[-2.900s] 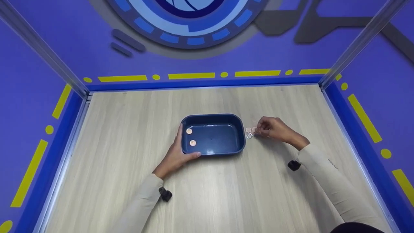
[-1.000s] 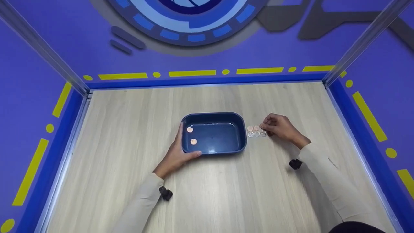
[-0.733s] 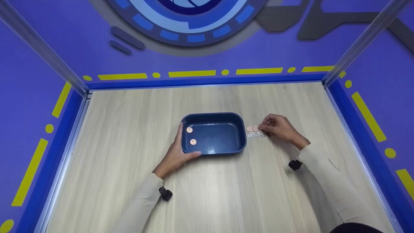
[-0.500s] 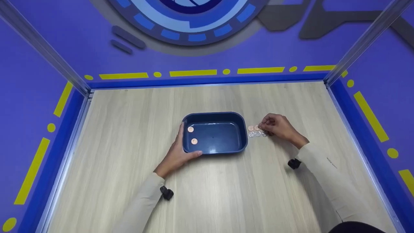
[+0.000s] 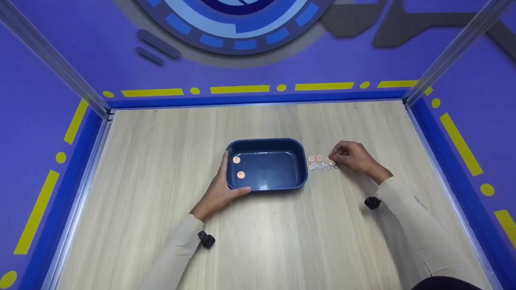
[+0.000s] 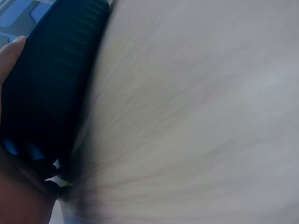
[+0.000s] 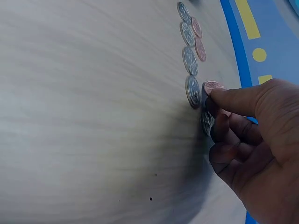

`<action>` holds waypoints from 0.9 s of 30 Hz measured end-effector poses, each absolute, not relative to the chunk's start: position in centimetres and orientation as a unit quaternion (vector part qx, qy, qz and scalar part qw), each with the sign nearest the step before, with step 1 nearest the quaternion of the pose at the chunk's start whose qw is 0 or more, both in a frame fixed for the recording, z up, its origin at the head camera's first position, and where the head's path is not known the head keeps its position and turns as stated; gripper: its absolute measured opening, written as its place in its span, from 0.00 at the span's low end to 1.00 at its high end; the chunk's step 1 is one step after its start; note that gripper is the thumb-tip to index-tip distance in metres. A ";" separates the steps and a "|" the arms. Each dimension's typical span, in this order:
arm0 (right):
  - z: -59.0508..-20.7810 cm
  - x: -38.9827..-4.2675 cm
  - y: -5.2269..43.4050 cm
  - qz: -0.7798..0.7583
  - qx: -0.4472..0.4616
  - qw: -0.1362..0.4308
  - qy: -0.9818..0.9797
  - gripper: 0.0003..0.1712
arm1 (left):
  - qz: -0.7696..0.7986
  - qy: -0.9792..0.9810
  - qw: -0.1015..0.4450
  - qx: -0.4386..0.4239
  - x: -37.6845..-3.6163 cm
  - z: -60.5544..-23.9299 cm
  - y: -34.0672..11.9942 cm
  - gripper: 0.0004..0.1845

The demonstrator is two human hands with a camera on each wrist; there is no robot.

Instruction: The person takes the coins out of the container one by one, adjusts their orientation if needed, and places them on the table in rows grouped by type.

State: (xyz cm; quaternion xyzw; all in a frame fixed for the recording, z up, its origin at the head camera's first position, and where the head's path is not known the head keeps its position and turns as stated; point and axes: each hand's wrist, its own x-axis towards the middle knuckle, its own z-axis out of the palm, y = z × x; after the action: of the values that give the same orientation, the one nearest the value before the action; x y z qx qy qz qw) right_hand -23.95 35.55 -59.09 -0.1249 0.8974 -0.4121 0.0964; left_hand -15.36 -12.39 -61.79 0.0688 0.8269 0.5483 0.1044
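My left hand (image 5: 219, 189) grips the left end of a dark blue rectangular plastic box (image 5: 304, 181), fingers along its outer wall and thumb at the near rim. In the left wrist view the box (image 6: 51, 79) fills the upper left. Two copper coins (image 5: 241, 175) lie inside near its left end. My right hand (image 5: 352, 157) is right of the box, pinching a copper coin (image 7: 215, 87) between thumb and finger. Beside the box, two copper coins (image 5: 319, 158) lie behind a row of several silver coins (image 5: 321, 165). Another silver coin (image 7: 208, 122) is partly hidden by my fingers.
The light wood table (image 5: 266, 241) is bounded by a blue back panel (image 5: 161, 74) and side panels with yellow markings. A dark wrist camera (image 5: 207, 241) hangs at my left sleeve and another (image 5: 372, 202) at the right.
My right hand has moved right along the coins, uncovering more of the row. A copper coin at its fingertips has come away from the copper row. My left hand keeps its hold on the box.
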 end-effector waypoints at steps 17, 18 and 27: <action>-56.9 -24.0 33.0 -0.345 -0.146 0.094 0.922 0.06 | 0.552 0.824 0.106 0.074 -15.3 -61.5 -12.5 0.76; -56.4 -23.9 32.5 -0.346 -0.151 0.084 0.922 0.06 | 0.554 0.823 0.106 0.074 -15.3 -61.6 -12.5 0.76; -53.0 -23.6 26.3 -0.350 -0.259 0.050 0.899 0.06 | 0.553 0.824 0.101 0.075 -15.3 -62.0 -12.5 0.76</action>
State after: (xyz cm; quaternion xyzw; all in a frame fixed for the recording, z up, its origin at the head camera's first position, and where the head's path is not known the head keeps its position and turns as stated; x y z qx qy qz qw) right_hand -23.57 26.26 -53.03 -0.2595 0.8989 -0.3496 0.0504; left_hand -15.34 -12.49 -61.96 0.0750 0.8239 0.5526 0.1005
